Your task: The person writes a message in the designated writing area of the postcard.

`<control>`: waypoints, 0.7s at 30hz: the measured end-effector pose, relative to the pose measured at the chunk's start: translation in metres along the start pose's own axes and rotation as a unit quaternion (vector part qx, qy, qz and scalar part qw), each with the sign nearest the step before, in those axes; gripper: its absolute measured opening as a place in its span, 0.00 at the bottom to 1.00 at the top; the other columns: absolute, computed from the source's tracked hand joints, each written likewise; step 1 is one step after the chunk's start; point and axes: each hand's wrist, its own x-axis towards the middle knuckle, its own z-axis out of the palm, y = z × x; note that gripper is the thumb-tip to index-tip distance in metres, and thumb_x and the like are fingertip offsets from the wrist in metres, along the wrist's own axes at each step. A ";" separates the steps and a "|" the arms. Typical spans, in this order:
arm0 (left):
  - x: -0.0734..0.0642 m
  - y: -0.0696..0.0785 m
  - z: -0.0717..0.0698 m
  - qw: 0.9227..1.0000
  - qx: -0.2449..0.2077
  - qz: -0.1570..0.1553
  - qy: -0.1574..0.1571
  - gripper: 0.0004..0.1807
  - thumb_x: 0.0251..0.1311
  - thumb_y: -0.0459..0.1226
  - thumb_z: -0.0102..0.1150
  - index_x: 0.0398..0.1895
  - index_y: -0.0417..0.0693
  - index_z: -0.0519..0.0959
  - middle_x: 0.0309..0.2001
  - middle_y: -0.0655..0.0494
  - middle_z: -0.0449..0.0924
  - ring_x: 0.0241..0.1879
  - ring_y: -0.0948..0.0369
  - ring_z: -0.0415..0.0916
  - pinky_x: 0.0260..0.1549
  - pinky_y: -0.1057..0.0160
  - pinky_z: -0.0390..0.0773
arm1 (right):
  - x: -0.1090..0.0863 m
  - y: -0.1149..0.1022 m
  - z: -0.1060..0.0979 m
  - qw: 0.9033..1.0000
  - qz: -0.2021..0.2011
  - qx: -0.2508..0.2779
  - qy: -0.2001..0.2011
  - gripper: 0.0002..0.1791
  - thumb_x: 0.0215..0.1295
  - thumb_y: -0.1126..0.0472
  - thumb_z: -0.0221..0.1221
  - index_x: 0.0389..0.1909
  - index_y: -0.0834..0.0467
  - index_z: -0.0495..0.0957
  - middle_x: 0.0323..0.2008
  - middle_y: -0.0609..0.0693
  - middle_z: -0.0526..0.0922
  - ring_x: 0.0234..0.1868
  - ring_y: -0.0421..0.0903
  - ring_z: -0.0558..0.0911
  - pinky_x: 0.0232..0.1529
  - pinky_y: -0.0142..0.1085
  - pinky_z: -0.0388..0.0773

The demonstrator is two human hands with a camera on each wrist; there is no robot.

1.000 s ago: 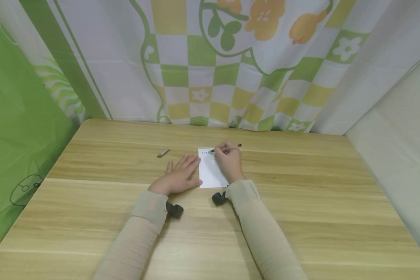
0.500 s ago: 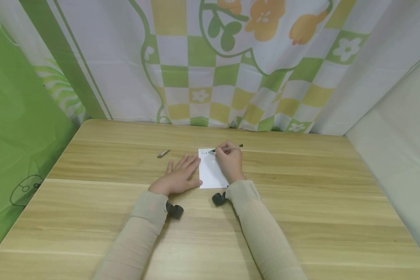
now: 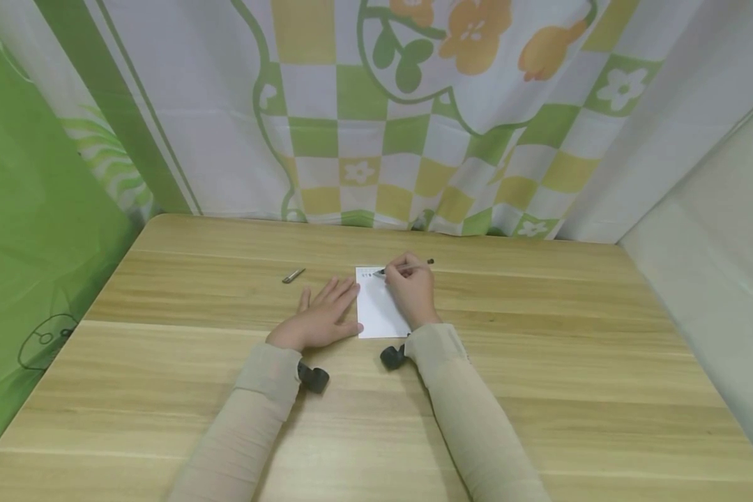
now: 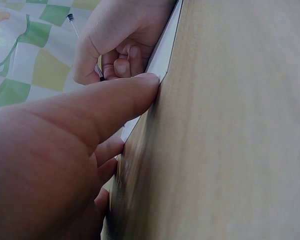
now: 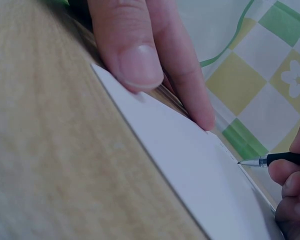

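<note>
Head view: the left hand (image 3: 316, 325) lies flat, fingers spread, its thumb and fingertips touching the left edge of the paper (image 3: 379, 310), probably to stop it sliding. The right hand (image 3: 412, 289) pinches a pen (image 5: 285, 158) near its tip, seemingly for fine control, slanted over small marks (image 3: 367, 275) at the far end. The paper lies between the hands on the surface (image 3: 345, 439); both forearms angle inward. Beyond the left fingers rests what looks like a cap (image 3: 293, 275), perhaps set aside; farther out hangs a curtain (image 3: 359, 132).
</note>
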 end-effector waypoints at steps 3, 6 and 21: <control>0.000 0.000 0.000 1.000 -0.001 0.000 0.000 0.46 0.71 0.58 0.49 0.83 0.53 0.42 0.83 0.56 0.31 0.80 0.51 0.22 0.69 0.35 0.17 | 0.000 0.000 0.000 1.000 0.001 0.001 -0.001 0.03 0.59 0.65 0.59 0.27 0.59 0.80 0.27 0.51 0.82 0.30 0.47 0.79 0.32 0.34 0.75; 0.000 0.000 0.000 1.000 -0.001 -0.001 -0.001 0.46 0.71 0.58 0.49 0.83 0.53 0.42 0.83 0.56 0.32 0.80 0.51 0.22 0.69 0.35 0.17 | 0.000 -0.001 0.000 1.000 0.000 0.004 0.001 0.03 0.58 0.65 0.59 0.27 0.59 0.80 0.27 0.51 0.82 0.30 0.47 0.79 0.31 0.34 0.75; -0.001 0.002 -0.002 1.000 -0.004 -0.002 -0.002 0.46 0.72 0.58 0.49 0.83 0.52 0.42 0.83 0.55 0.31 0.80 0.50 0.22 0.69 0.35 0.17 | 0.001 -0.002 0.001 1.000 -0.001 0.009 0.008 0.04 0.58 0.66 0.59 0.27 0.61 0.80 0.26 0.52 0.82 0.28 0.45 0.80 0.30 0.32 0.75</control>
